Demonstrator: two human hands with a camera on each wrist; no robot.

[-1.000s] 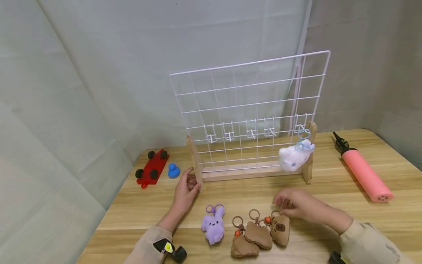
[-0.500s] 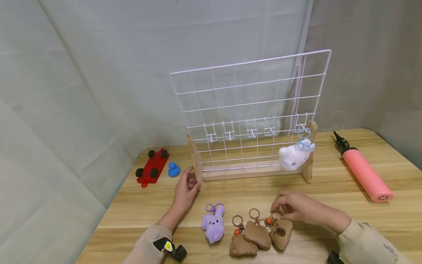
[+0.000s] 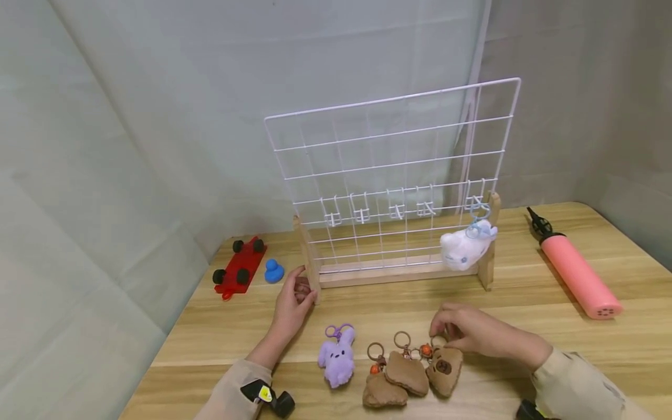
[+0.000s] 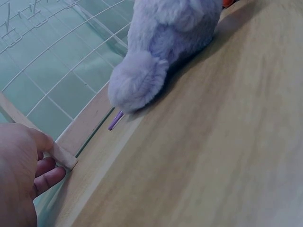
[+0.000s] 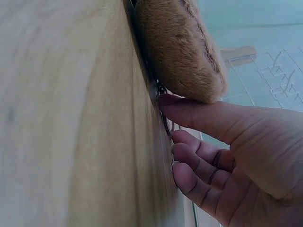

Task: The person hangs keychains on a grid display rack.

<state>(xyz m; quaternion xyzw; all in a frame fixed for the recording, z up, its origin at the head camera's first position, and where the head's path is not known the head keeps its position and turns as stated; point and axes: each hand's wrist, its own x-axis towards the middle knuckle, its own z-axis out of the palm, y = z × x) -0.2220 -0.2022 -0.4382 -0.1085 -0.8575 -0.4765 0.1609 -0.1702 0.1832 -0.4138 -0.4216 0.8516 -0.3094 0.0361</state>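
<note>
My left hand [image 3: 290, 303] grips the left wooden foot [image 4: 66, 158] of a white wire grid rack [image 3: 404, 157], thumb in front and fingers curled behind. Low over the table, my right hand [image 3: 475, 329] pinches at the metal ring [image 5: 168, 124] of a brown bear-like plush keychain [image 3: 444, 371], which lies face up on the wood. Beside it are two more brown plush keychains [image 3: 406, 373] with backs up, overlapping. A purple plush keychain [image 3: 338, 359] lies to their left. From the rack's rightmost hook hangs a white plush keychain [image 3: 464, 248] on a blue ring.
Several white hooks [image 3: 396, 211] line the grid to the left of the hanging plush. A red wheeled toy [image 3: 241, 265] and a blue knobbed piece [image 3: 273, 271] lie at the left. At the right lies a pink hand pump [image 3: 580, 277] with a black nozzle.
My right hand has come down slightly left onto the ring of the rightmost brown keychain, and that plush has turned a little. My left hand stays on the rack's foot.
</note>
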